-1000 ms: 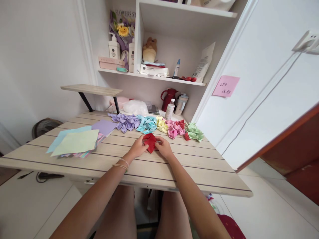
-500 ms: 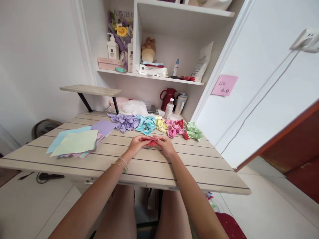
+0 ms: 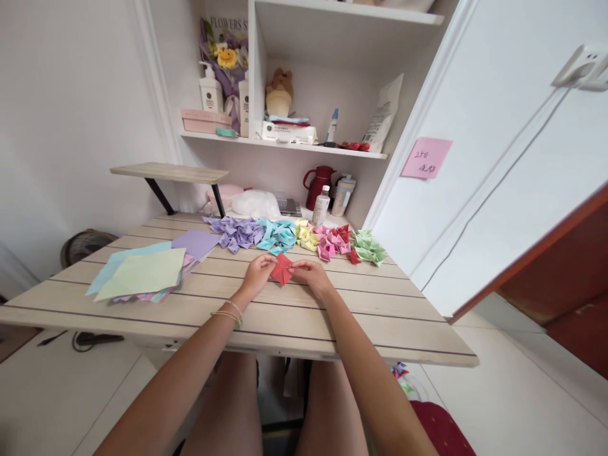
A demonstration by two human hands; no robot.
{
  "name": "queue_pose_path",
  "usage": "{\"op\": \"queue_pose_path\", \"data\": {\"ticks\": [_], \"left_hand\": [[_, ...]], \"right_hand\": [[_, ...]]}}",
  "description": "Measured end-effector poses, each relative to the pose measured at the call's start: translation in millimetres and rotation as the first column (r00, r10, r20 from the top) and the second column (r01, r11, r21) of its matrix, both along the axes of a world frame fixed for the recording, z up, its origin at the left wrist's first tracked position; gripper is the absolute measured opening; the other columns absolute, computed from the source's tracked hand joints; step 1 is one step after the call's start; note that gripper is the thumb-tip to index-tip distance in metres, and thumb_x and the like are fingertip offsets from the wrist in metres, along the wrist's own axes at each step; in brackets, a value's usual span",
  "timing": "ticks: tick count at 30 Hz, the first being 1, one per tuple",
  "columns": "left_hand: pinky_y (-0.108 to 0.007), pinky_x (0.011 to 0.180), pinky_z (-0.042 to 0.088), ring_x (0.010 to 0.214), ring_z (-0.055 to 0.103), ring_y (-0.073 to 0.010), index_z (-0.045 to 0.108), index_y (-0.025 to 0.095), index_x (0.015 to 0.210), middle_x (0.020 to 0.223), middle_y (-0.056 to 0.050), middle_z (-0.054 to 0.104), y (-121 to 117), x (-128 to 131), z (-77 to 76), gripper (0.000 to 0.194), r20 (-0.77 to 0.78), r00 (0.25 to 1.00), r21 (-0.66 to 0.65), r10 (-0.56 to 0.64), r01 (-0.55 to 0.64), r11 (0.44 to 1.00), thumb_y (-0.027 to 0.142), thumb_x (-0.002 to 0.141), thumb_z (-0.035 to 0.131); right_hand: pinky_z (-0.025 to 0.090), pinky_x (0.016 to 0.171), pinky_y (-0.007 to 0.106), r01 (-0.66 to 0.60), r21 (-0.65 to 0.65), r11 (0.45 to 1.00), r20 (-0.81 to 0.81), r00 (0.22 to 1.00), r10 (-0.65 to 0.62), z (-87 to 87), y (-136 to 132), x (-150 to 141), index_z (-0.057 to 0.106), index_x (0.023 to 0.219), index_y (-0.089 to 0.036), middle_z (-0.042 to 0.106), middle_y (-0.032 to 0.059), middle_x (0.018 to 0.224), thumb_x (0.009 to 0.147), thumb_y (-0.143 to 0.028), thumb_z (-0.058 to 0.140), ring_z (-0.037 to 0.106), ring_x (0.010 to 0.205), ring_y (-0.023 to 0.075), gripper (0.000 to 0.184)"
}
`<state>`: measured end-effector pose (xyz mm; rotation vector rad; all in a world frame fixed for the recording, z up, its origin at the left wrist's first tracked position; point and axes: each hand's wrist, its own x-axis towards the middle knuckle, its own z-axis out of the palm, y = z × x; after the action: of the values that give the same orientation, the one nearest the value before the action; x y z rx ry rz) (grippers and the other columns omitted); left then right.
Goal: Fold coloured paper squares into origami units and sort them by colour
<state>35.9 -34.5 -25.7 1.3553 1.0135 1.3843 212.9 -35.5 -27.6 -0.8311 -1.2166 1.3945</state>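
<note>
Between my two hands, over the middle of the table, is a small folded red paper point(image 3: 282, 269), diamond-shaped with crease lines meeting near its centre. My left hand point(image 3: 259, 272) pinches its left corner. The fingers of my right hand point(image 3: 310, 275) are closed on its right side. Behind my hands runs a row of folded paper pieces: a purple pile point(image 3: 236, 234), a blue pile point(image 3: 277, 235), a yellow pile point(image 3: 306, 234), a pink pile point(image 3: 331, 242) with some red pieces, and a green pile point(image 3: 369, 247).
Flat sheets of coloured paper point(image 3: 142, 272) lie at the table's left. A small raised stand point(image 3: 168, 171) is behind them. At the back are a bottle point(image 3: 321, 206), a red jug point(image 3: 318, 185) and a tumbler point(image 3: 342, 195). The table's front edge point(image 3: 285, 353) is above my legs.
The red paper was darker and partly open, then turned edge-on between my fingers, and now lies flat as a lighter red diamond facing me. Both hands stay on it.
</note>
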Motion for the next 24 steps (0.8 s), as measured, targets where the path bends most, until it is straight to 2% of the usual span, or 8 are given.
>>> {"op": "queue_pose_path", "data": {"ticks": [3, 7, 10, 13, 15, 18, 21, 24], "left_hand": [[-0.029, 0.070, 0.051, 0.080, 0.065, -0.0198, 0.066, 0.012, 0.087, 0.090, -0.010, 0.070, -1.3, 0.6, 1.7, 0.027, -0.066, 0.997, 0.047, -0.050, 0.053, 0.998, 0.027, 0.065, 0.068], [-0.032, 0.080, 0.049, 0.088, 0.064, -0.0209, 0.066, 0.013, 0.095, 0.096, -0.009, 0.069, -3.6, 1.9, 2.8, 0.039, -0.155, 0.983, 0.099, -0.098, 0.114, 0.989, 0.027, 0.059, 0.074], [-0.030, 0.074, 0.050, 0.080, 0.064, -0.0183, 0.067, 0.014, 0.089, 0.088, -0.008, 0.070, -3.6, 1.9, 2.1, 0.032, -0.205, 0.977, 0.089, -0.058, 0.078, 0.993, 0.030, 0.063, 0.072], [-0.026, 0.058, 0.050, 0.060, 0.063, -0.0144, 0.066, 0.013, 0.091, 0.073, -0.007, 0.069, -2.9, 1.8, 1.9, 0.034, -0.189, 0.978, -0.010, -0.093, 0.093, 0.996, 0.038, 0.068, 0.068], [-0.025, 0.053, 0.049, 0.052, 0.061, -0.0128, 0.063, 0.012, 0.093, 0.069, -0.006, 0.068, -2.7, 2.3, 2.2, 0.038, -0.129, 0.984, -0.071, -0.126, 0.118, 0.990, 0.042, 0.070, 0.065], [-0.025, 0.056, 0.050, 0.056, 0.061, -0.0128, 0.062, 0.011, 0.086, 0.070, -0.007, 0.067, -2.9, 3.5, 3.0, 0.036, -0.059, 0.992, -0.059, -0.111, 0.108, 0.992, 0.044, 0.071, 0.063], [-0.024, 0.055, 0.048, 0.055, 0.059, -0.0121, 0.063, 0.011, 0.085, 0.069, -0.005, 0.066, -3.0, 4.1, 2.9, 0.034, -0.102, 0.990, -0.007, -0.094, 0.094, 0.996, 0.043, 0.072, 0.062], [-0.023, 0.054, 0.047, 0.057, 0.058, -0.0125, 0.064, 0.012, 0.092, 0.069, -0.005, 0.065, -3.1, 3.9, 1.8, 0.035, -0.151, 0.983, 0.022, -0.106, 0.111, 0.994, 0.042, 0.073, 0.061]], "right_hand": [[0.051, 0.071, 0.032, -0.046, 0.057, 0.997, 0.181, 0.983, 0.035, -1.0, -0.8, 0.4, 0.067, 0.091, -0.015, 0.071, 0.0035, 0.077, 0.051, -0.025, 0.080, 0.065, 0.070, 0.0172, 0.043], [0.049, 0.071, 0.031, 0.037, 0.294, 0.955, 0.423, 0.891, -0.165, 0.8, -0.1, 2.9, 0.068, 0.098, -0.017, 0.071, 0.0047, 0.085, 0.064, -0.027, 0.071, 0.063, 0.074, 0.0180, 0.036], [0.048, 0.073, 0.031, 0.035, 0.444, 0.895, 0.503, 0.817, -0.282, 3.8, -0.4, 3.6, 0.071, 0.094, -0.020, 0.072, 0.0054, 0.089, 0.073, -0.029, 0.062, 0.064, 0.079, 0.0197, 0.025], [0.048, 0.075, 0.031, 0.048, 0.514, 0.856, 0.491, 0.803, -0.339, 6.6, -2.4, 2.2, 0.072, 0.091, -0.022, 0.072, 0.0050, 0.091, 0.077, -0.032, 0.058, 0.064, 0.083, 0.0211, 0.023], [0.048, 0.076, 0.030, 0.041, 0.508, 0.860, 0.486, 0.811, -0.326, 7.8, -4.3, 0.5, 0.072, 0.091, -0.022, 0.072, 0.0042, 0.093, 0.078, -0.036, 0.057, 0.064, 0.086, 0.0222, 0.025], [0.049, 0.072, 0.030, 0.008, 0.451, 0.893, 0.535, 0.798, -0.278, 8.3, -6.5, -2.1, 0.073, 0.090, -0.019, 0.072, 0.0021, 0.087, 0.080, -0.044, 0.053, 0.065, 0.081, 0.0227, 0.033], [0.050, 0.068, 0.030, 0.019, 0.384, 0.923, 0.550, 0.798, -0.245, 6.9, -6.1, -3.5, 0.073, 0.089, -0.017, 0.072, 0.0009, 0.076, 0.079, -0.047, 0.052, 0.065, 0.074, 0.0215, 0.038], [0.051, 0.070, 0.033, 0.059, 0.316, 0.947, 0.458, 0.865, -0.207, 5.1, -3.8, -3.4, 0.071, 0.095, -0.020, 0.072, 0.0025, 0.085, 0.076, -0.048, 0.057, 0.065, 0.078, 0.0221, 0.037]]}}
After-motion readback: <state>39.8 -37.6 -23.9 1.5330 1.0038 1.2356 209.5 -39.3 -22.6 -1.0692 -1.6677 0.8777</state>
